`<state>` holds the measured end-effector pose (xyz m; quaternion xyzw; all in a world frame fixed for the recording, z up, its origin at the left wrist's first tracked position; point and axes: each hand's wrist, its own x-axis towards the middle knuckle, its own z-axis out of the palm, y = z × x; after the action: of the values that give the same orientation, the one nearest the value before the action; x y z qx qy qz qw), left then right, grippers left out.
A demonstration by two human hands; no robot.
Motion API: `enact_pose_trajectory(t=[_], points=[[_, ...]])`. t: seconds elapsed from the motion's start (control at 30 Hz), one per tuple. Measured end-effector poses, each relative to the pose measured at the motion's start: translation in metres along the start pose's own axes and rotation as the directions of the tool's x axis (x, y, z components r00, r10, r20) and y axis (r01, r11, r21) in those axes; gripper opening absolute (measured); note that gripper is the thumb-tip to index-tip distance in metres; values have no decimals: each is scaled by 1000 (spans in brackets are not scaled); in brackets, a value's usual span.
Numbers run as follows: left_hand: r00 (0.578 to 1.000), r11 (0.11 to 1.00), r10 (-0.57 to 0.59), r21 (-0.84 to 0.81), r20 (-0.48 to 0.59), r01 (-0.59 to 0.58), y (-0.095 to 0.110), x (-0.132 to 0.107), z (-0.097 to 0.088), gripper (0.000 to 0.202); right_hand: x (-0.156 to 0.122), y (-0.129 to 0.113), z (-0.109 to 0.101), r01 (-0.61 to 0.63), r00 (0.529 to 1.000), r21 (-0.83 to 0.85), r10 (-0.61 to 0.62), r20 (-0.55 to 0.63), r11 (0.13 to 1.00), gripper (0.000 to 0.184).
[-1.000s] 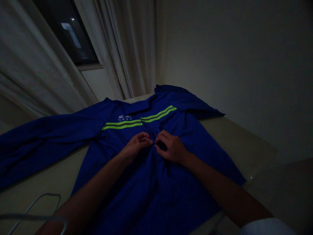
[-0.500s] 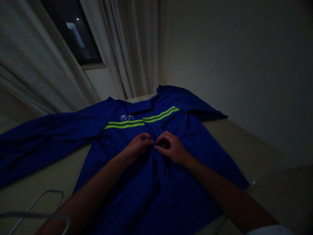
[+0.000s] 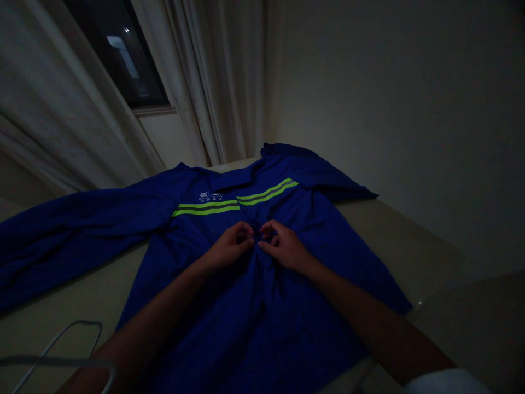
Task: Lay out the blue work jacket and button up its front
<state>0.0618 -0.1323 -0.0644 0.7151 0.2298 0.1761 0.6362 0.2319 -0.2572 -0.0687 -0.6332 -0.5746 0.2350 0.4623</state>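
A blue long-sleeved jacket (image 3: 229, 306) with two yellow-green chest stripes lies front-up on a pale table (image 3: 394, 241). Its left sleeve stretches out toward the left edge of the view; the other sleeve is folded at the far right. My left hand (image 3: 229, 246) and my right hand (image 3: 283, 246) meet at the jacket's front opening just below the stripes. Both have their fingers pinched on the front edges of the fabric, the fingertips almost touching each other. The room is dim, so small fasteners cannot be made out.
A white wire hanger (image 3: 61, 355) lies at the table's near left corner. Pale curtains (image 3: 197, 82) hang behind the table beside a dark window (image 3: 123, 49). A plain wall stands at the right, and the table's right edge drops off near the jacket's hem.
Both hands have stayed at the jacket's front opening, shifting slightly upward and closer together. The jacket has not moved.
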Motion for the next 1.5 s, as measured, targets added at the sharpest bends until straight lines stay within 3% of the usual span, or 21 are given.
enact_pose_trajectory(t=[0.1, 0.2, 0.3, 0.43, 0.57, 0.7, 0.77, 0.9, 1.03, 1.07, 1.17, 1.23, 1.33, 1.5], points=[[980, 929, 193, 314, 39, -196, -9, -6, 5, 17, -3, -6, -7, 71, 993, -120, -58, 107, 990, 26], [950, 755, 299, 589, 85, -290, -14, -9, 6, 36, -12, -24, -18, 167, 959, -289, -87, 269, 943, 33], [939, 658, 325, 686, 114, -311, -18, -3, 0, 57, -24, -41, -24, 232, 941, -495, -64, 333, 837, 34], [928, 531, 342, 785, 145, -319, -16, 5, -3, 59, -47, -52, -17, 165, 973, -649, -14, 232, 743, 18], [925, 398, 373, 886, 80, -237, 3, -17, 14, 38, -78, -53, -3, 54, 993, -739, 39, 108, 672, 39], [917, 447, 220, 801, 333, -398, 23, -54, 35, 9, -101, -55, -1, 52, 987, -728, 78, 143, 684, 38], [903, 487, 158, 763, 400, -424, 26, -66, 42, 14, -105, -57, -6, 73, 980, -716, 84, 182, 694, 46], [921, 475, 145, 792, 361, -385, 21, -74, 50, 22, -104, -58, -24, 105, 988, -734, 15, 155, 671, 42], [892, 458, 204, 767, 403, -450, 8, -74, 54, 10, -107, -54, -38, 30, 999, -770, -28, 16, 637, 6], [884, 456, 222, 758, 410, -466, 5, -74, 55, 12, -109, -53, -38, 14, 1000, -777, -17, 5, 629, 7], [861, 441, 266, 740, 433, -508, -4, -73, 57, 13, -116, -52, -31, 36, 996, -773, 40, 79, 633, 34], [845, 420, 294, 734, 447, -534, -7, -73, 56, 12, -119, -54, -27, 51, 994, -769, 38, 98, 637, 36], [830, 409, 332, 724, 448, -555, -7, -73, 54, 11, -117, -58, -32, 67, 995, -694, 6, 103, 717, 40], [799, 398, 357, 695, 483, -598, -5, -75, 51, 14, -108, -45, -58, 32, 989, -425, 32, 141, 905, 20]])
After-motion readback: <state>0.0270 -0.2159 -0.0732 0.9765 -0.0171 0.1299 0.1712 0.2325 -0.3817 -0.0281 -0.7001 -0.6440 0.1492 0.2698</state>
